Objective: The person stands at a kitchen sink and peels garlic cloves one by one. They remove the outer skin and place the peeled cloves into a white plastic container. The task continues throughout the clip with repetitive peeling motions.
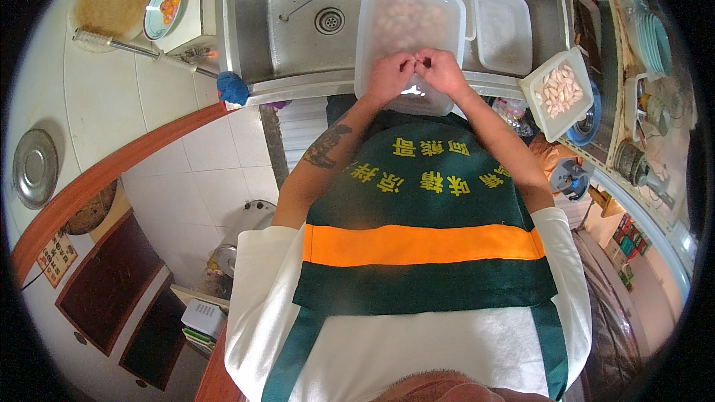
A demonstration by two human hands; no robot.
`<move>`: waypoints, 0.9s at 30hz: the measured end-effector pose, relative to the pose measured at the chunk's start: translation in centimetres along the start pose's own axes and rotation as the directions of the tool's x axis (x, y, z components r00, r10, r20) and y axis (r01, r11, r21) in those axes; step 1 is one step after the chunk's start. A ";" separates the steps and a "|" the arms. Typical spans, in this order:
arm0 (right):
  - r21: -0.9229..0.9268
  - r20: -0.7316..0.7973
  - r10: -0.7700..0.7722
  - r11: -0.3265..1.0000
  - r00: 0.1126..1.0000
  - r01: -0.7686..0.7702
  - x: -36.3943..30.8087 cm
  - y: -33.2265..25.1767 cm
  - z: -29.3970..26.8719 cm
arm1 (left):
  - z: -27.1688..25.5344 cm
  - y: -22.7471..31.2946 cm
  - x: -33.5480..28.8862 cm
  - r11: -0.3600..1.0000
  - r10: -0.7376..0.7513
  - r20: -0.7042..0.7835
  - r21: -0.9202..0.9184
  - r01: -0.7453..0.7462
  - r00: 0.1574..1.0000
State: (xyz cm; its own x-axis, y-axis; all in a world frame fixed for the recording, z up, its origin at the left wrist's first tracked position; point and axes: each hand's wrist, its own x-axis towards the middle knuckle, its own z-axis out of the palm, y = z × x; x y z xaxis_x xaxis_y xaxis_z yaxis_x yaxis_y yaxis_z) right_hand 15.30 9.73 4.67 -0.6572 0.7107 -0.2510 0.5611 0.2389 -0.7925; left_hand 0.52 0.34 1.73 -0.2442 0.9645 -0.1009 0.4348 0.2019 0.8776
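Note:
A translucent white plastic tub (372,33) straddles the front edge of the sink, with liquid and many pale, rounded pieces (406,18) in it. Above its near half, my left hand (391,77) and my right hand (442,74) meet at the fingertips. Both have curled, pinching fingers. Whatever lies between them is too small or hidden to make out. To the right of my right forearm, a square white tub (555,130) holds a heap of pale pinkish pieces (560,91), similar in colour to those in the big tub.
The steel sink (298,37) has a drain (329,21) on its left side. Two white trays (504,30) sit in its right basin. A blue cloth (232,88) rests on the left corner, near a bowl (162,11) of orange pieces. Teal plates (654,41) stand at the far right.

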 end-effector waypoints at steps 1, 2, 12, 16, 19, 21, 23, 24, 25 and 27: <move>-0.027 -0.001 -0.016 1.000 1.000 0.016 0.0 -0.3 -0.1 | -0.1 0.1 0.0 1.000 -0.007 0.004 -0.007 0.007 1.000; -0.049 0.004 -0.015 0.999 1.000 0.016 0.0 -0.6 -0.3 | -0.2 0.3 0.1 1.000 -0.002 -0.002 -0.012 0.002 1.000; 0.036 -0.144 0.025 0.999 0.989 -0.020 0.0 -0.2 0.5 | -0.6 1.3 0.3 0.999 -0.043 0.030 0.001 0.043 0.999; 0.489 -0.111 0.326 0.840 0.939 -0.234 0.2 0.9 1.4 | -0.3 1.1 0.2 0.989 -0.117 -0.019 -0.094 0.114 0.993; 0.772 0.055 0.423 0.556 0.904 -0.308 0.2 1.9 1.8 | 0.1 0.8 0.1 0.973 -0.166 -0.050 -0.170 0.156 0.985; 0.759 0.091 0.437 0.551 0.895 -0.346 0.5 2.5 2.3 | 0.2 0.6 0.4 0.977 -0.145 -0.050 -0.162 0.135 0.988; 0.728 0.095 0.425 0.587 0.900 -0.355 0.5 3.1 2.6 | 0.3 0.4 0.6 0.989 -0.097 -0.017 -0.111 0.094 0.995; 0.700 0.084 0.410 0.624 0.908 -0.346 0.5 3.3 2.8 | 0.2 0.3 0.7 0.999 -0.035 -0.014 -0.032 0.035 0.999; 0.672 0.074 0.395 0.659 0.916 -0.339 0.4 3.6 3.1 | 0.2 0.2 0.9 0.999 0.007 0.010 0.051 -0.007 1.000; 0.562 0.027 0.353 0.769 0.935 -0.306 0.4 4.2 3.4 | 0.2 0.1 1.1 0.983 0.051 0.051 0.171 -0.059 0.997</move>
State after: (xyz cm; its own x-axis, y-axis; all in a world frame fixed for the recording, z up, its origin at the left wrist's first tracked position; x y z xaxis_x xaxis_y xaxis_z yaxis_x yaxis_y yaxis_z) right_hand 15.64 8.78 -0.65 -0.4307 0.7309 -0.5295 0.3498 -0.4057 -0.8444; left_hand 0.46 1.50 1.64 -0.1774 0.9809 -0.0794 0.5905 0.1707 0.7888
